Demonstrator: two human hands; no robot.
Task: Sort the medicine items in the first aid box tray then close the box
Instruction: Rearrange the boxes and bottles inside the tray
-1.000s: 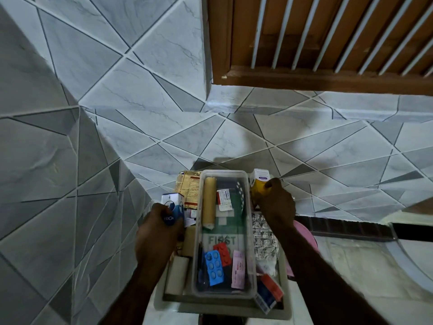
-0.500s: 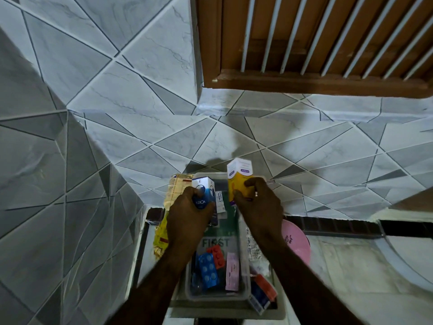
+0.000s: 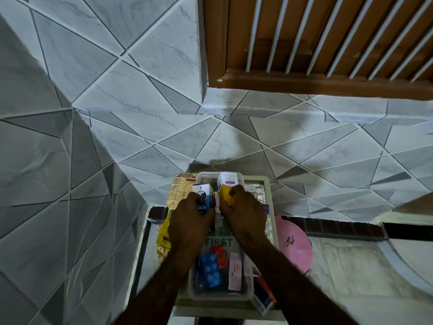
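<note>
The clear tray (image 3: 220, 295) sits in the open first aid box (image 3: 269, 184) at the bottom centre. My left hand (image 3: 189, 221) grips a white and blue medicine box (image 3: 202, 192), upright over the tray's far end. My right hand (image 3: 246, 214) grips a yellow and white medicine box (image 3: 228, 186) right beside it, also upright. The two boxes stand close together. At the tray's near end lie a blue blister pack (image 3: 212, 269), a red blister pack (image 3: 220, 254) and a pink strip (image 3: 235, 274).
Yellow sachets (image 3: 172, 214) hang over the box's left side, with silver blister strips (image 3: 257, 192) on its right. A pink round lid (image 3: 296, 247) lies right of the box. A red and blue carton (image 3: 263, 296) leans at the near right corner. Tiled walls rise left and behind.
Both hands brought their boxes from the tray's sides to its middle, then lowered them side by side over the tray's far end.
</note>
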